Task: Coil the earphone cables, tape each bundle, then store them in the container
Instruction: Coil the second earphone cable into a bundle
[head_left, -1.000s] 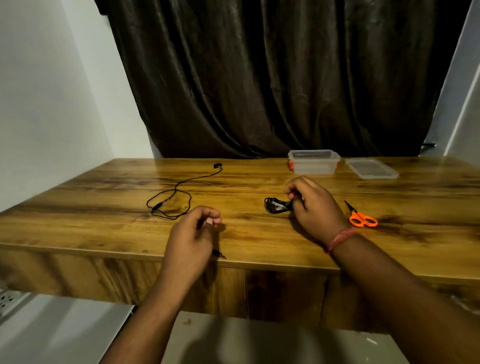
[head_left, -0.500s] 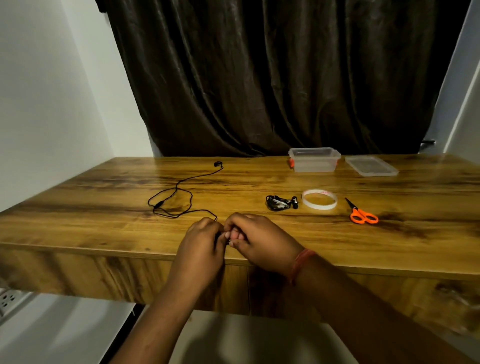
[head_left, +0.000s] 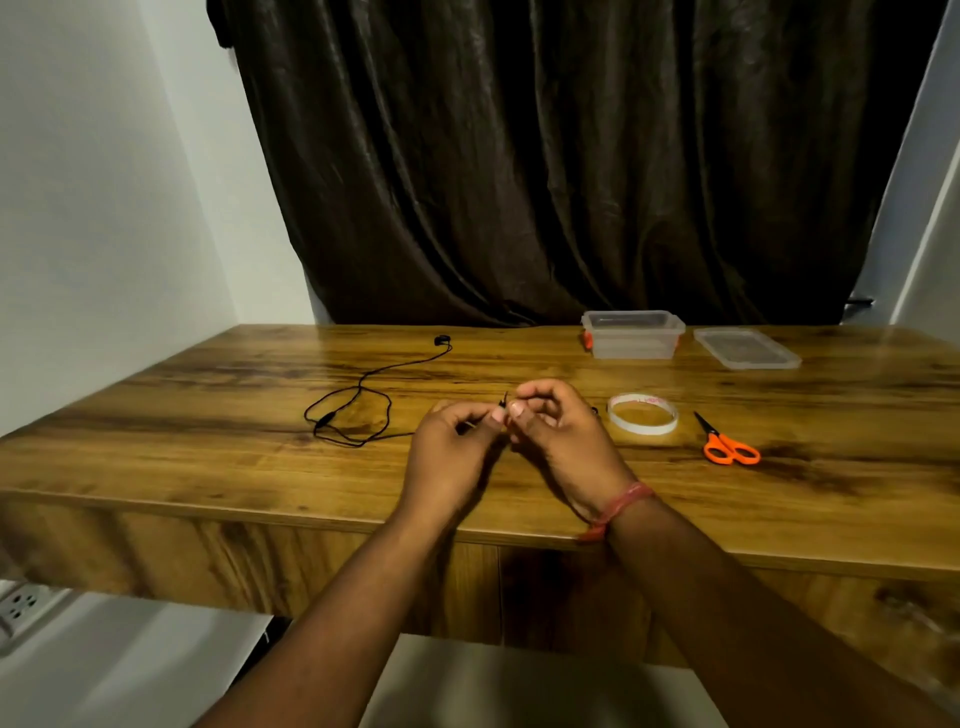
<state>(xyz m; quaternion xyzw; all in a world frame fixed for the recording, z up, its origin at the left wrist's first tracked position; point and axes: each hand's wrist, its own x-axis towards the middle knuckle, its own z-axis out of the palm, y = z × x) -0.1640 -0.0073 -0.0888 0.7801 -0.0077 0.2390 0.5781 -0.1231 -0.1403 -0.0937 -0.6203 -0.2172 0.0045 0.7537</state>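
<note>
Rearward, lidless container (head_left: 632, 336), contents unclear

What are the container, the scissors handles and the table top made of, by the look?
Container: translucent plastic, probably; the wall shows through it, with orange latches at the ends.
Scissors: glossy orange handles, likely plastic; the dark blades look like metal.
Table: wood grain with a glossy finish that reflects light; solid wood or laminate cannot be told.
</note>
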